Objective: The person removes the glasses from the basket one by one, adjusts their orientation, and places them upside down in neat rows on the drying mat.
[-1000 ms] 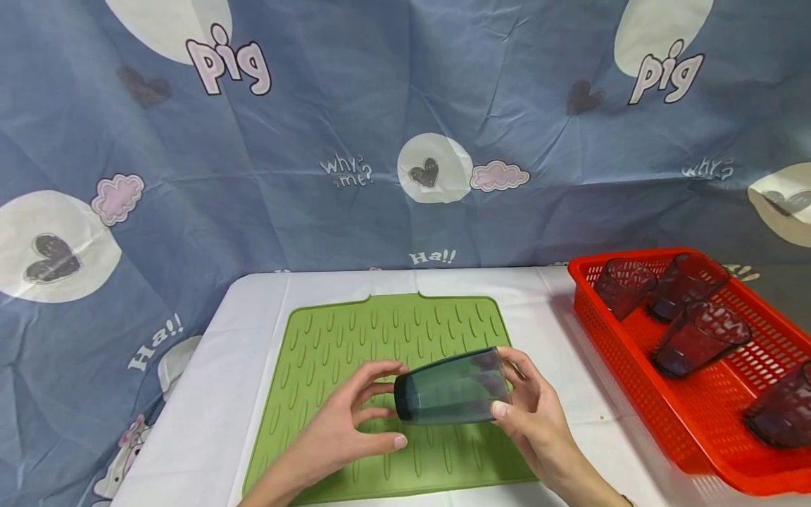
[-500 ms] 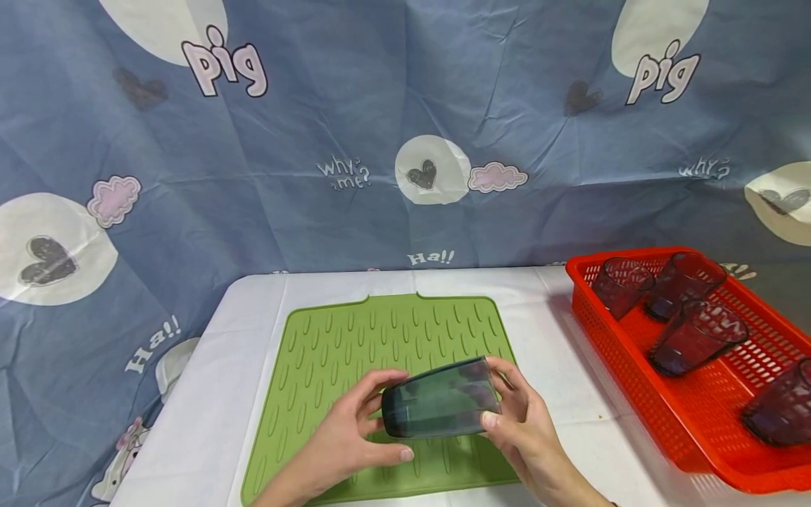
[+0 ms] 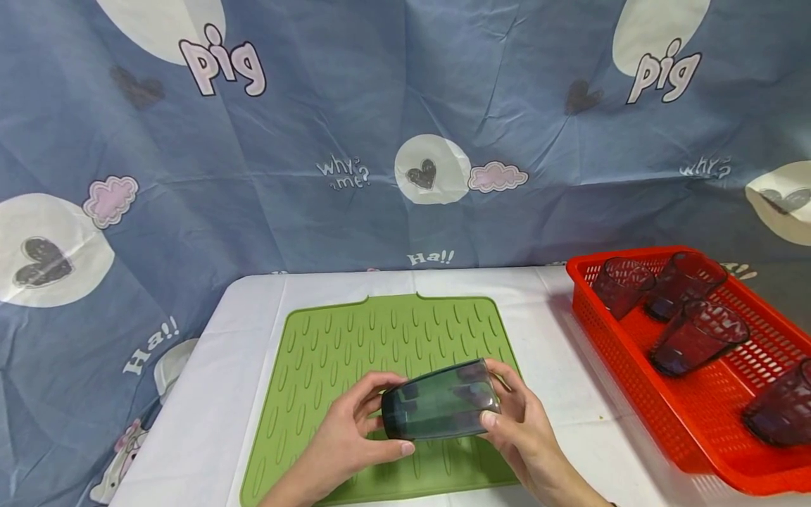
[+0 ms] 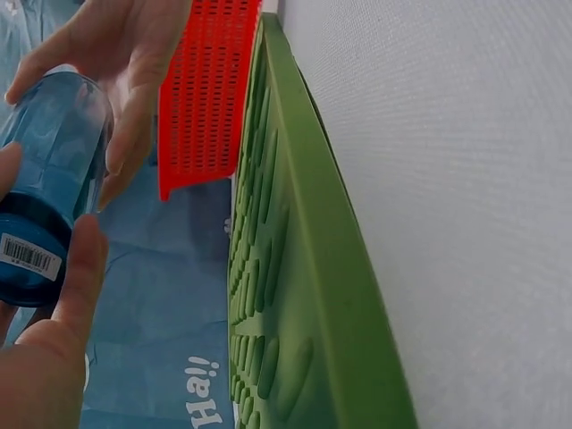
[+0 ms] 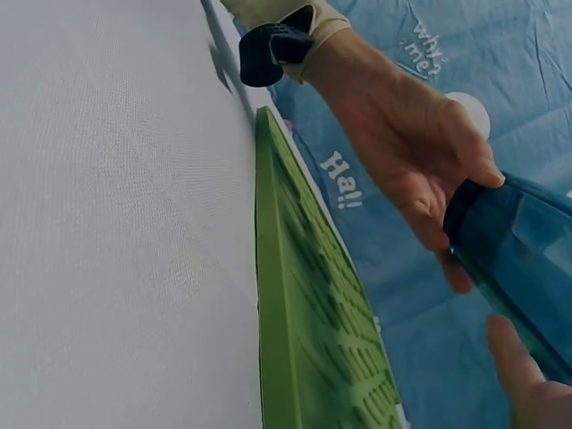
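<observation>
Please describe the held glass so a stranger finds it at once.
Find the green mat on the white table. Above it, the left hand and right hand hold the tinted glass sideways. Other glasses sit in the red basket; only this one is outside.

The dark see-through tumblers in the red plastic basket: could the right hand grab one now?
Probably not immediately: the right hand holds the smoky blue-green tumbler by its rim end. Freed, likely yes: the basket is open-topped, and nothing visible blocks the way across.
</observation>
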Demonstrator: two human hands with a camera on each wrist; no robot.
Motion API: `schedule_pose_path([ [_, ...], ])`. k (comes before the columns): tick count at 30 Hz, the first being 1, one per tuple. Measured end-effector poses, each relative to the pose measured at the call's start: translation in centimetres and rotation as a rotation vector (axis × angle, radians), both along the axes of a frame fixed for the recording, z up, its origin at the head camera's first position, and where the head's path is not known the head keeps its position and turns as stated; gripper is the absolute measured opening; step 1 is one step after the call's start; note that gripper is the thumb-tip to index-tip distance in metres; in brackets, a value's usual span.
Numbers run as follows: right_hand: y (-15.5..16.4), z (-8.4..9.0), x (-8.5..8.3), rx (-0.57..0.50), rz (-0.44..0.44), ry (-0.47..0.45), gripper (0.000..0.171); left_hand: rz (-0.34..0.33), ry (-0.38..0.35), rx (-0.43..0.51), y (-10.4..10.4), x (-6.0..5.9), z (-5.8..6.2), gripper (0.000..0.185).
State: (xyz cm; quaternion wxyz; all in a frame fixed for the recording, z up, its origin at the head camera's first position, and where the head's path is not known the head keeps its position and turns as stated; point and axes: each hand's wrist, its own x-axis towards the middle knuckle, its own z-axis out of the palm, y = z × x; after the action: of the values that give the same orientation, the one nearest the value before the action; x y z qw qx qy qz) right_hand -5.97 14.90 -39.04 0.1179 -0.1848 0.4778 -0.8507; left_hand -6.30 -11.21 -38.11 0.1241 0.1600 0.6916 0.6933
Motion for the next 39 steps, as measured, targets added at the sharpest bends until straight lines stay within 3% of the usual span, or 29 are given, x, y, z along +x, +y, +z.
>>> schedule_pose_path([
  [9, 0.1, 0.3, 0.0, 0.033, -0.024, -0.005, 0.054, 0.029, 0.038, 0.022, -0.1, 0.2, 0.3, 0.067],
  [16, 0.3, 0.2, -0.2, 0.114, -0.051, 0.1, 0.056, 0.048, 0.034, 0.027, -0.2, 0.4, 0.8, 0.067],
  [28, 0.4, 0.4, -0.2, 0.266, -0.153, 0.1, 0.059, 0.013, 0.04, 0.099, -0.4, 0.3, 1.0, 0.067],
  [39, 1.3, 0.3, -1.3, 0.269, -0.164, 0.239, 0.06, 0.031, 0.089, 0.111, -0.7, 0.0, 0.8, 0.067],
])
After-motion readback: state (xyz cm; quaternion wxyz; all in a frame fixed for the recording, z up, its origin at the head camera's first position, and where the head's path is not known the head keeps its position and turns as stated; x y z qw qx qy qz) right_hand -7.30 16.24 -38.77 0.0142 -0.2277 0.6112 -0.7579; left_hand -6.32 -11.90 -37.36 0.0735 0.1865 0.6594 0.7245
